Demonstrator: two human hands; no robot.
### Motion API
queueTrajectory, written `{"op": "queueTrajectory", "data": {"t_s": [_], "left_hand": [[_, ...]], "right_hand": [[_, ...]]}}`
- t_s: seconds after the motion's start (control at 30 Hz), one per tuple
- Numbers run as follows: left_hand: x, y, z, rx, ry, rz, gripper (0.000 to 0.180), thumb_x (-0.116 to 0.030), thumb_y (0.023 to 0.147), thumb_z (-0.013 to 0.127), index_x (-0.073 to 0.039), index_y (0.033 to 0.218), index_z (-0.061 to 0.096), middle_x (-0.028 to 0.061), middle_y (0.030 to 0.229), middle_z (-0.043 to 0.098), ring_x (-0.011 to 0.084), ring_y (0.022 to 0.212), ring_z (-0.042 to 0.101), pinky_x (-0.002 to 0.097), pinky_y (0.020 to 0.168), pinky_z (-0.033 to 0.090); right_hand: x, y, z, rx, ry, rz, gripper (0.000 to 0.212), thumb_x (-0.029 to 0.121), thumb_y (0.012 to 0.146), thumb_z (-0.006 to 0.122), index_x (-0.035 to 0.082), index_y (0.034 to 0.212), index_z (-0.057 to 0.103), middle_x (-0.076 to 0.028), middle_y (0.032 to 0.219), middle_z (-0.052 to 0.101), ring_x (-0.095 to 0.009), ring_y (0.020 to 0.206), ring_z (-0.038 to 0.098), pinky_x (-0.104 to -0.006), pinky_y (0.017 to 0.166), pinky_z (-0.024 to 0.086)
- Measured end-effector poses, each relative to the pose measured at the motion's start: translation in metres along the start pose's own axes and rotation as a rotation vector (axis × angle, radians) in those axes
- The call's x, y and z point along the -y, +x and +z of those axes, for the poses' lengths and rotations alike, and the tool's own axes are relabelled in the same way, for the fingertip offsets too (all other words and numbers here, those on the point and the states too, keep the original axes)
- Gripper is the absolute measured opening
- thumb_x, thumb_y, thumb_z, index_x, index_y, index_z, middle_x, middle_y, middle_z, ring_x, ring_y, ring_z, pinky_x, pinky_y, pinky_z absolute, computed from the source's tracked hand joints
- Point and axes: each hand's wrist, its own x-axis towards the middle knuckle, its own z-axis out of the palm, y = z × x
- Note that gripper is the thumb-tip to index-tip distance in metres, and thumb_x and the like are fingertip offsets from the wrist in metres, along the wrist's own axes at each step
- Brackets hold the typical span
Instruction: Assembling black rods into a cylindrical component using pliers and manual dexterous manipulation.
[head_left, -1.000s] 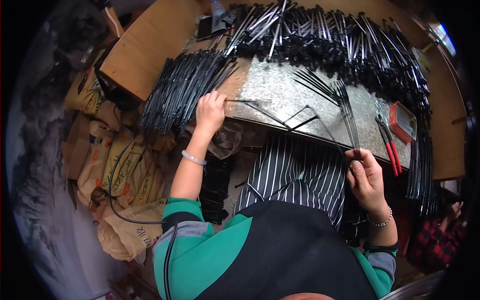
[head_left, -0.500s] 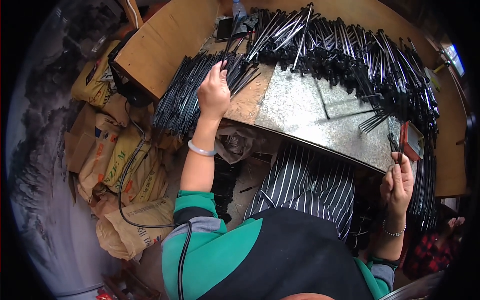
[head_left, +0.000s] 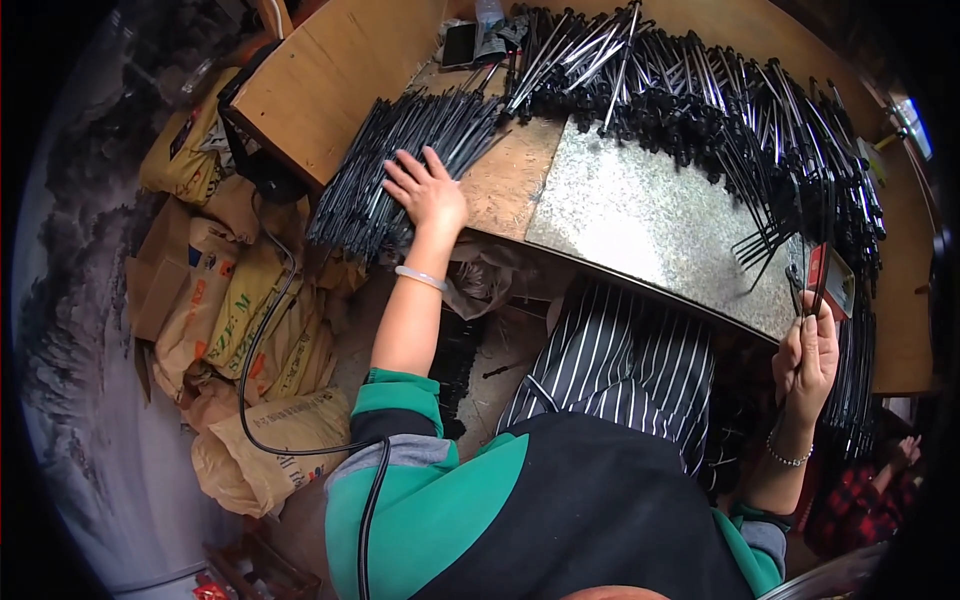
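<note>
My left hand (head_left: pixel 428 195) lies open, fingers spread, on a heap of thin black rods (head_left: pixel 365 170) at the left end of the worktable. At the table's right front corner, my right hand (head_left: pixel 808 355) is closed, thumb and fingers pinching thin black rods (head_left: pixel 817 285) that point up and away from me. Their exact number and lower ends are hidden in the fist. Just behind this hand stands a small red-rimmed box (head_left: pixel 836 280). Beside the box, several black rod ends (head_left: pixel 762 245) stick out over the metal sheet (head_left: pixel 620 205).
A long row of black and silvery rods with dark fittings (head_left: pixel 690 110) lines the table's back. A phone (head_left: pixel 459 44) and a clear bottle (head_left: pixel 489 12) lie beyond the left heap. Sacks (head_left: pixel 270 440) crowd the floor at left, near a black cable (head_left: pixel 262 355). Another person's checked sleeve (head_left: pixel 850 510) shows at lower right.
My left hand has let go of the black rods it held raised, and has come down, opening flat on the heap. My right hand has shifted slightly right, still gripping its rods.
</note>
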Motion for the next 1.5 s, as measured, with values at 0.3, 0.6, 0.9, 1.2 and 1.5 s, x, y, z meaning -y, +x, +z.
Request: {"op": "queueTrajectory", "data": {"t_s": [0.3,0.6,0.9,1.2,1.5], "left_hand": [[-0.058,-0.078,-0.092,-0.385,-0.593,0.637,0.042,-0.021,0.082,0.063,-0.002,0.118,0.050,0.0163,0.110,0.054,0.0296,0.106,0.049,0.0442,0.090,0.039],[-0.220,-0.156,-0.170,0.675,-1.884,0.695,0.017,-0.013,0.091,0.055,0.000,0.082,0.060,0.0002,0.070,0.057,0.0025,0.056,0.047,0.0163,0.048,0.036],[-0.245,-0.170,-0.178,0.411,-1.862,0.745,0.026,-0.010,0.088,0.057,0.000,0.064,0.054,-0.0020,0.049,0.047,0.0028,0.046,0.042,0.0215,0.041,0.032],[-0.236,-0.172,-0.178,0.475,-2.093,0.648,0.028,-0.006,0.088,0.055,-0.002,0.062,0.046,-0.0010,0.049,0.044,0.0034,0.044,0.036,0.0221,0.040,0.028],[-0.272,-0.157,-0.191,0.275,-1.783,0.875,0.020,-0.016,0.092,0.054,0.000,0.078,0.054,0.0011,0.068,0.052,0.0044,0.054,0.044,0.0176,0.048,0.034]], "right_hand": [[0.001,-0.007,0.004,-0.014,-0.045,0.080,0.016,0.013,0.095,0.045,0.000,0.104,0.050,0.004,0.054,0.040,-0.002,0.039,0.030,-0.0170,0.035,0.022],[0.015,-0.028,0.014,0.058,-0.083,0.114,0.011,0.013,0.095,0.046,0.002,0.094,0.048,0.001,0.056,0.048,-0.002,0.041,0.039,-0.0153,0.037,0.029],[0.021,-0.029,-0.005,-0.084,0.025,0.130,0.016,0.016,0.097,0.042,0.003,0.089,0.046,-0.003,0.058,0.053,-0.004,0.041,0.043,-0.0163,0.039,0.035],[0.036,-0.014,-0.065,-0.054,-0.279,0.027,0.017,0.016,0.097,0.040,0.001,0.091,0.046,-0.004,0.059,0.054,-0.006,0.045,0.049,-0.0172,0.042,0.039],[0.031,-0.020,-0.039,-0.072,0.052,0.021,0.021,0.014,0.098,0.038,-0.002,0.102,0.050,0.003,0.053,0.043,-0.002,0.041,0.034,-0.0165,0.039,0.029]]}}
